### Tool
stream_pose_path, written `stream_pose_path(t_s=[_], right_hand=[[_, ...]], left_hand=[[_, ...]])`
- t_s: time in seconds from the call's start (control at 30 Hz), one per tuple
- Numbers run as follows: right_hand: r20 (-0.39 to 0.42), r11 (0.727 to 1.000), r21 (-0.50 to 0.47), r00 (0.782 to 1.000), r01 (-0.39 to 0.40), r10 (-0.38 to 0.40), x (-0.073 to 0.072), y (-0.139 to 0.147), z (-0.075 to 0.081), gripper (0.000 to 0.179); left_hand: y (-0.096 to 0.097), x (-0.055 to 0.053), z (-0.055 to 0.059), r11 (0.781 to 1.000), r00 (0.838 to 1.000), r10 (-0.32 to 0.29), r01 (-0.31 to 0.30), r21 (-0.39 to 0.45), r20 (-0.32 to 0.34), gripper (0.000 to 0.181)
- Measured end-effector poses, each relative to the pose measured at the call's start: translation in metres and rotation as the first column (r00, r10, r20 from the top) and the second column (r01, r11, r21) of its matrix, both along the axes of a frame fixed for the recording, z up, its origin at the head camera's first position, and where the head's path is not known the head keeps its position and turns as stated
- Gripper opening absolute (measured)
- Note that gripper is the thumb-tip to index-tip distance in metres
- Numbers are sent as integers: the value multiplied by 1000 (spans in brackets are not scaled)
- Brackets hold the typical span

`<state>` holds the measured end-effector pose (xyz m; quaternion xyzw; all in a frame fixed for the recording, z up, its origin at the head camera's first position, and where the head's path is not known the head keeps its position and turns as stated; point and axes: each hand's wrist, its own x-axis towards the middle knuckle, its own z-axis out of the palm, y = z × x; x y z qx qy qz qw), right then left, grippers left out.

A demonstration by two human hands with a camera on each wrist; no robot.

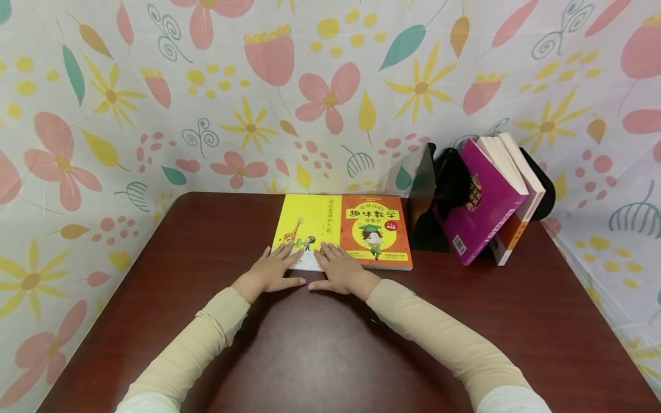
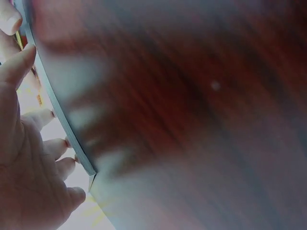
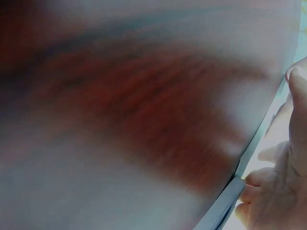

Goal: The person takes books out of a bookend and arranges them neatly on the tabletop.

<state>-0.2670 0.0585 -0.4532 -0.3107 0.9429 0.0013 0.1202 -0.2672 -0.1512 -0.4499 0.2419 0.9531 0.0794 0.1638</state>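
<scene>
A yellow book [image 1: 312,215] with a giraffe on its cover lies flat at the back of the table. Against its right side lies an orange book [image 1: 379,232] with a cartoon figure in a green gown. My left hand [image 1: 267,271] rests with spread, fairly straight fingers over the yellow book's lower left part. On the lower right part, close to where the two books meet, lies my right hand [image 1: 343,272], its fingers also extended. Both thumbs point inward below the near edge. In the wrist views, fingers reach over the books' edges; neither hand grips anything.
Right of the orange book stands a black bookend [image 1: 424,195]. Beside it a purple book [image 1: 477,206] and other books [image 1: 521,201] lean at a slant, with another black support behind. A floral curtain [image 1: 330,86] surrounds the dark red-brown table [image 1: 310,355].
</scene>
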Motion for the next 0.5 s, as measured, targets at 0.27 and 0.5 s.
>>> stream_pose_path(t_s=[0.27, 0.5], right_hand=[[-200, 983, -177, 980, -42, 5, 3, 12, 6, 77], [-314, 965, -258, 949, -49, -36, 8, 25, 23, 61]], left_hand=[[3, 4, 7, 999, 996, 20, -18, 32, -92, 77], [9, 4, 13, 988, 979, 77, -49, 148, -190, 70]])
